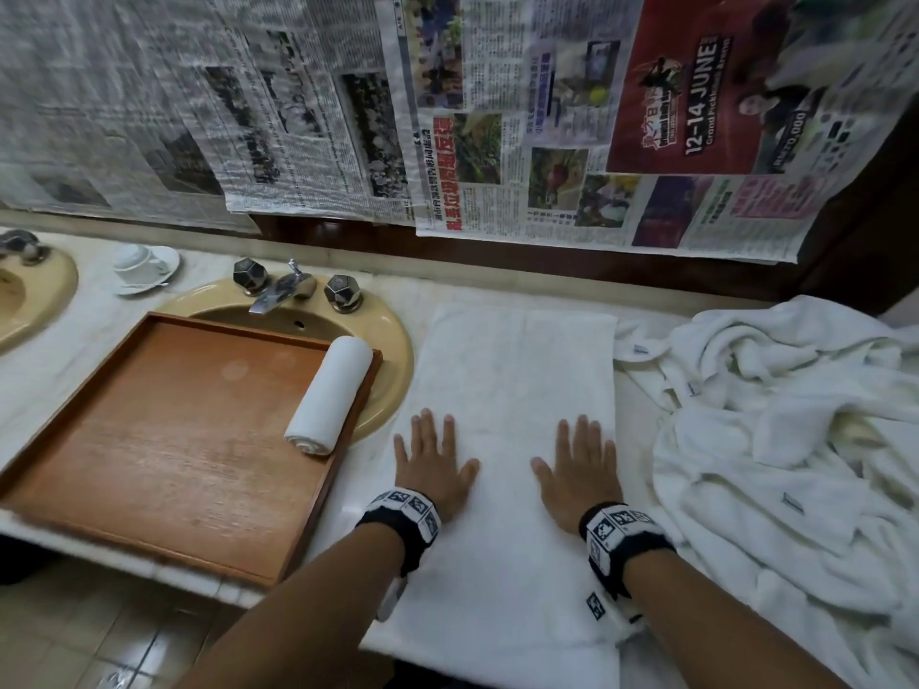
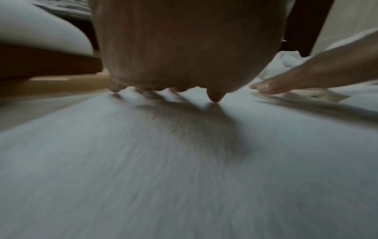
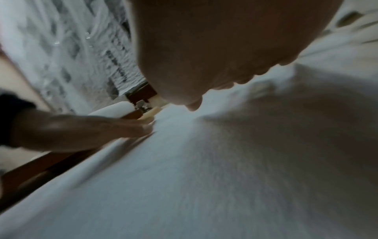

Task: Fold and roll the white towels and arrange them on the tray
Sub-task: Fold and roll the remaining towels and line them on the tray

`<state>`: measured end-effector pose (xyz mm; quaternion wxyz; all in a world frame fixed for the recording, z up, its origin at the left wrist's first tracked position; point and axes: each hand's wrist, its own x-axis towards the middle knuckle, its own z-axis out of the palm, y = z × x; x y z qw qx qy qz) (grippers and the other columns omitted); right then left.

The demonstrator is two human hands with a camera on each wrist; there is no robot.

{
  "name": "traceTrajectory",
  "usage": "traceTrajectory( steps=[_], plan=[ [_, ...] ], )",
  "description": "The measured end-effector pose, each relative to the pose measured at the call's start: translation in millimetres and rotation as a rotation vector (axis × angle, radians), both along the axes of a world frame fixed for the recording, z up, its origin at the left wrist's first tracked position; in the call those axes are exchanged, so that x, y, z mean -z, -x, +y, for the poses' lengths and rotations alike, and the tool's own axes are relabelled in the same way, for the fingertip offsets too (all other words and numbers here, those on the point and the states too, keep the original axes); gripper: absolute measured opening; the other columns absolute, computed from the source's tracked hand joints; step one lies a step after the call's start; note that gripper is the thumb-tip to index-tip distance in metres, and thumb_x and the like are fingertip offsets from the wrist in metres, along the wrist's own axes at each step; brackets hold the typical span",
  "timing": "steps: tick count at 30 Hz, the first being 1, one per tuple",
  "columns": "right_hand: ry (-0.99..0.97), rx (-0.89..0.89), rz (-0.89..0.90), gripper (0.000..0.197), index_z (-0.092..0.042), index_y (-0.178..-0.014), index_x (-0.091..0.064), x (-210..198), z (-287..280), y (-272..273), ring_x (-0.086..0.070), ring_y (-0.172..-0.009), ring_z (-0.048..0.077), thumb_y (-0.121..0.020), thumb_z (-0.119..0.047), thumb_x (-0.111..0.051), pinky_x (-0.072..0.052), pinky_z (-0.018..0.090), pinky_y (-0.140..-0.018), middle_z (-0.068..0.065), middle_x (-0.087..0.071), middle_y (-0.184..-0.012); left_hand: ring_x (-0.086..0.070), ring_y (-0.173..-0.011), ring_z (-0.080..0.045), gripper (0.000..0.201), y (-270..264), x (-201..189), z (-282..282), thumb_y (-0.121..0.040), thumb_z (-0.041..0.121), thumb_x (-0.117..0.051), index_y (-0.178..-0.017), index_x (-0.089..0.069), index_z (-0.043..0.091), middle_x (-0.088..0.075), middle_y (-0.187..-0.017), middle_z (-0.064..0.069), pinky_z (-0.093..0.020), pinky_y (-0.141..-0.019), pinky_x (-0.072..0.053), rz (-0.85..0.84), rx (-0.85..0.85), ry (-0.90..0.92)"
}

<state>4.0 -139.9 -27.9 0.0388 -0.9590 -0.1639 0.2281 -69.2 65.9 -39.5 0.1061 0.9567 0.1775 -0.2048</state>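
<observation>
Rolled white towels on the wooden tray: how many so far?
1. A single rolled white towel lies along the right edge of the brown wooden tray. None appears hidden.

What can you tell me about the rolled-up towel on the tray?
The rolled towel is white, soft-looking cloth wound into a tight tube; a spiral shows at its near end. It lies on its side inside the wooden tray, along the tray's right rim, the only towel there. Neither hand touches it.
</observation>
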Motion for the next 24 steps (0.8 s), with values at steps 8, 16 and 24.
traceTrajectory(
  steps=[8,16,24],
  plan=[
    [-0.030,-0.142,0.035,0.077,-0.019,-0.158,0.016,15,-11,-42,0.023,-0.151,0.022,-0.095,-0.060,-0.002,0.011,0.043,-0.123,0.003,0.030,-0.161,0.028,-0.150,-0.027,0.071,-47,6,1,-0.101,0.062,-0.017,-0.156,0.019,0.036,0.036,-0.160,-0.003,-0.054,-0.122,0.011,0.038,0.176,0.059],
    [-0.129,-0.171,-0.162,0.066,-0.011,-0.158,0.009,-6,36,-81,0.022,-0.151,0.031,-0.106,-0.034,-0.024,0.007,0.047,-0.124,0.014,0.022,-0.163,0.024,-0.152,-0.029,0.069,-118,-1,-2,-0.105,0.049,-0.022,-0.159,0.013,0.023,0.027,-0.163,-0.008,-0.054,-0.123,0.009,-0.075,0.242,0.027],
    [-0.010,0.064,0.136,0.068,-0.021,-0.156,0.021,12,9,-142,0.028,-0.149,0.018,-0.105,-0.050,-0.014,0.012,0.044,-0.123,0.000,0.033,-0.160,0.030,-0.149,-0.022,0.088,-158,18,52,-0.089,0.082,-0.008,-0.155,0.024,0.034,0.038,-0.158,0.000,-0.055,-0.120,0.016,0.020,0.174,-0.007]
  ],
)
